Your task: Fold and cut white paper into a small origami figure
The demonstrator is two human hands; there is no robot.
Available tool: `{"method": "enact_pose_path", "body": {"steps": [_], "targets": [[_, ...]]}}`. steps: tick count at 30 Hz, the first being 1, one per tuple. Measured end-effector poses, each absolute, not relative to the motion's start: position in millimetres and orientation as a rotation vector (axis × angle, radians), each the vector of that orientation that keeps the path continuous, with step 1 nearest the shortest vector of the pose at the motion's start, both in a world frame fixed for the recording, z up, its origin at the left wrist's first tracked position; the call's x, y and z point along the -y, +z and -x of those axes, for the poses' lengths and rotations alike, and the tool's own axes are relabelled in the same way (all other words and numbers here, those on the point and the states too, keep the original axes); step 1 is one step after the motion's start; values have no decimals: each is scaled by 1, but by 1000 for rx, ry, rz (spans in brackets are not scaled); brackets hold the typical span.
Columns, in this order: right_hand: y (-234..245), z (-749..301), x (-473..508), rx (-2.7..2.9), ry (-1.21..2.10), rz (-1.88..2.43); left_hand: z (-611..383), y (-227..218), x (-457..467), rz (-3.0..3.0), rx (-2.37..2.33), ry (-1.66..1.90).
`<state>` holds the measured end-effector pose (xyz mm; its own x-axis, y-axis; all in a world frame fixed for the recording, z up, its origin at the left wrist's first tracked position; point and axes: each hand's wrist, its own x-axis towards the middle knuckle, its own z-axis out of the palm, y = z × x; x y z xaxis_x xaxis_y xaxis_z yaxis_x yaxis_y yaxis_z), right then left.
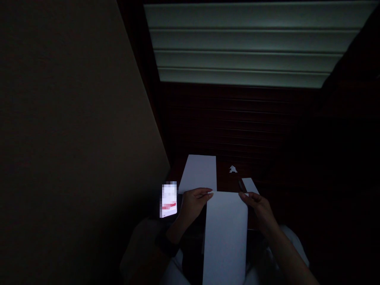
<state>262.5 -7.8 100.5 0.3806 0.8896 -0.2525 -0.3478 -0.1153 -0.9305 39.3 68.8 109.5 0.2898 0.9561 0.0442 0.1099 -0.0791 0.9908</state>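
Note:
A long white sheet of paper hangs down in front of me, over my lap. My left hand pinches its top left corner between thumb and fingers. At the top right corner, my right hand grips the same sheet, the thumb on the near face. Beyond my left hand a white sheet, perhaps a stack, lies flat on the dark table. A small white cut or folded paper piece rests farther back. Past my right hand lie a narrow white paper strip and a dark pen-like object.
Left of my left hand glows a lit screen, partly pixelated. The dark reddish table stands against a slatted panel with pale slats above. A plain wall runs along the left. The room is very dim.

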Motion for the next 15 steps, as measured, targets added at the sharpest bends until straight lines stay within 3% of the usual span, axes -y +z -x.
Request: {"method": "enact_pose_path", "body": {"steps": [15], "targets": [[100,-261,4,589,1074,1268,-38,112,-71,-1457,-1062,1016]]}}
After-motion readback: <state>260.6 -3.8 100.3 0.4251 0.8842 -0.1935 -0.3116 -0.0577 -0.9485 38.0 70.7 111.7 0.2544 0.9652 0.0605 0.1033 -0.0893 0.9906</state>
